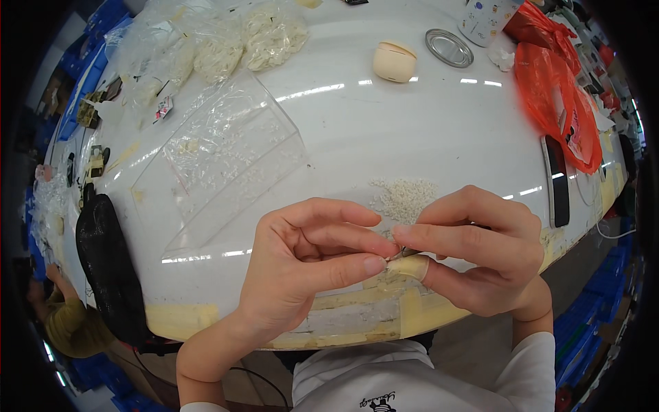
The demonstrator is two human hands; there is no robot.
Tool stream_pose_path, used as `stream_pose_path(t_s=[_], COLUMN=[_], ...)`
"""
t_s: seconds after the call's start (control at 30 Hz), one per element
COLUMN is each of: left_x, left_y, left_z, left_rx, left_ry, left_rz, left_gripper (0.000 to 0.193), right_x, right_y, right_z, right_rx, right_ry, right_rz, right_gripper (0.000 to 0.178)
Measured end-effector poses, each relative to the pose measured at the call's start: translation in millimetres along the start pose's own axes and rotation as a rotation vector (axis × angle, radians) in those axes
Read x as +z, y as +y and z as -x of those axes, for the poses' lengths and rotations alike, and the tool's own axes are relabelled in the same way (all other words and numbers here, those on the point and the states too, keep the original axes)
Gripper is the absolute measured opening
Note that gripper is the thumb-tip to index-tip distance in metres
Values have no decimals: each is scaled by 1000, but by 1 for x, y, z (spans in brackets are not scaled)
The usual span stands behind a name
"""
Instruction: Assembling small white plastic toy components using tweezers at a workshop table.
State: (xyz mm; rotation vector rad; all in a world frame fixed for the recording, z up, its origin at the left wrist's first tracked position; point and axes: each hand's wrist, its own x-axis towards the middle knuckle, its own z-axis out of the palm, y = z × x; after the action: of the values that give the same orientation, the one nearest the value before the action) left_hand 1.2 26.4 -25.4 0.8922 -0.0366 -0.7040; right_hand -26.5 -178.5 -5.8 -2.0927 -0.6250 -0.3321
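Observation:
Just above the table's near edge, the fingertips of my left hand and my right hand meet. Both hands are closed in a pinch on something tiny, mostly covered by the fingers, with a dark glint showing between them. Yellowish tape wraps my right thumb tip. Right behind the fingertips lies a loose pile of small white bead-like pieces. A clear shallow tray with more white pieces scattered in it rests to the left of my left hand.
Clear bags of pale material lie far left; a cream lidded pot and round metal lid stand at the back. Red plastic bag and phone are right. A black bag and another person's sleeve are left.

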Motion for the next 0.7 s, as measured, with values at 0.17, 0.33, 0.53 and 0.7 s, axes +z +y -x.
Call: stream_pose_path(t_s=[0.17, 0.33, 0.53, 0.7], left_x=[4, 13, 12, 6], left_y=[2, 6, 4, 1], left_z=[0, 0, 0, 0], left_rx=[8, 18, 63, 122], left_ry=[51, 180, 194, 137], left_rz=[-35, -137, -193, -238], left_gripper=[38, 46, 45, 40], right_x=[1, 3, 3, 4], right_y=[-1, -2, -2, -4], right_z=[1, 1, 2, 2], right_rx=[-16, 7, 23, 34], right_ry=[-8, -8, -22, -24], right_rz=[59, 87, 106, 129], right_gripper=[36, 34, 32, 31])
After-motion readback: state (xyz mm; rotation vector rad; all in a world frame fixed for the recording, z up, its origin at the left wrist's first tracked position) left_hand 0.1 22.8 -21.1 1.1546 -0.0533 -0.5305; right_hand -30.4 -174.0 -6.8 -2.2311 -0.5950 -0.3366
